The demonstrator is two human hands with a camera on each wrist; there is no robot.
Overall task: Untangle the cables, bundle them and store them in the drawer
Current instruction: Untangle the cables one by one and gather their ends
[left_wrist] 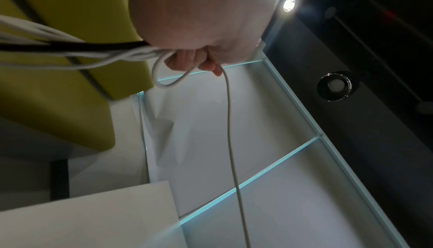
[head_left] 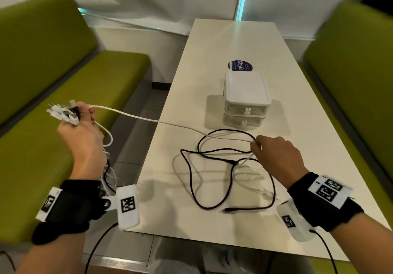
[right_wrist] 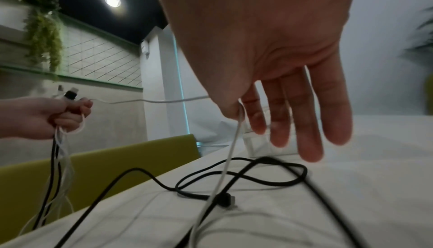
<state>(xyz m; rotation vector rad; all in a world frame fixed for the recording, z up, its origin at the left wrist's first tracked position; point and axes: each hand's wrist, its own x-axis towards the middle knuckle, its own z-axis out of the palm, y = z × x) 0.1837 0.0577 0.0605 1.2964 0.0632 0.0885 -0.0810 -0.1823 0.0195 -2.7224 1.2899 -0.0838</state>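
My left hand (head_left: 85, 125) is raised off the table's left side and grips a bundle of cable ends (head_left: 61, 112), several white plugs and a black one. Their strands hang below the fist (left_wrist: 199, 29). One white cable (head_left: 148, 119) runs taut from that fist to my right hand (head_left: 258, 146), which pinches it between thumb and forefinger (right_wrist: 239, 107); the other fingers are straight. A black cable (head_left: 212, 152) lies looped on the white table (head_left: 319, 146) under the right hand, crossed with the white cable's slack (right_wrist: 229, 155). The white two-drawer box (head_left: 246, 99) stands behind, both drawers closed.
Green benches (head_left: 53, 82) flank the table on both sides. A round blue sticker (head_left: 239, 65) lies beyond the drawer box. The wall and a lit strip close off the far end. The wrist cameras' black leads (head_left: 325, 250) hang at the near edge.
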